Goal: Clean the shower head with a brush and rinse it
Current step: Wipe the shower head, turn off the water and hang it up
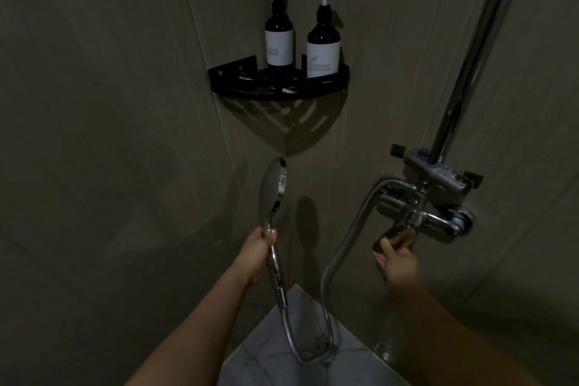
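Two tiled walls (pixel 109 103) meet in a corner, dim light, detail limited. Riser pipe (pixel 479 50) runs up the right wall from the mixer (pixel 423 207), fixed there so water feeds up and out to the hose. Black corner shelf (pixel 279 88) sits high in the corner w/ two pump bottles (pixel 279 37) upright on it, well clear of the work zone.

Hose (pixel 329 276) loops from the mixer down near the floor (pixel 272 354) and back up to the shower head (pixel 272 194); slack loop lets the head move freely. Head is off any holder, held upright just below the shelf, face turned left toward the wall, prob so spray won't hit the person.

Left hand (pixel 258 252) closed around the head's handle, low near the hose joint, giving aim control. Right hand (pixel 396 260) wrapped on the mixer lever (pixel 387 238), fingers curled over it.

No brush visible anywhere in frame. No water visibly leaving the head; too dark to be sure.

Judgement: one hand on lever + one aiming the head reads as the rinse step, water about to be switched or adjusted. Can't tell lever position. Risk: sudden flow could kick the head, so the handle grip needs to be firm.
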`<action>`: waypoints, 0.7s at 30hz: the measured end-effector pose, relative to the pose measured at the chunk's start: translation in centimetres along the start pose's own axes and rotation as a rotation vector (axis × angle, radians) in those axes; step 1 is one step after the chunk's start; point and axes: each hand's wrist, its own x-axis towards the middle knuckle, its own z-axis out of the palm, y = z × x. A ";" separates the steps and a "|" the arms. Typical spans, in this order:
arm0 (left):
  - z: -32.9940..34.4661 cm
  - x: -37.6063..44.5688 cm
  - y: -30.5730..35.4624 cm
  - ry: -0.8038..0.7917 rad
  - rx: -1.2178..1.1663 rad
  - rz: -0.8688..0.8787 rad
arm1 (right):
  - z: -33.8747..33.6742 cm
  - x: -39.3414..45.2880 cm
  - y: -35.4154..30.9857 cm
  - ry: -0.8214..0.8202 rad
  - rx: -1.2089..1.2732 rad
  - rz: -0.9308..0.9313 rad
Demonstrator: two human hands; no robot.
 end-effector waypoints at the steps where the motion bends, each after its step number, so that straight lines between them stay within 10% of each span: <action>1: 0.0 0.0 0.0 0.000 0.004 0.001 | 0.0 -0.1 0.0 0.003 -0.004 -0.001; 21: -1.4 0.8 -1.0 0.024 0.002 -0.031 | 0.0 -0.6 -0.4 -0.002 -0.064 -0.005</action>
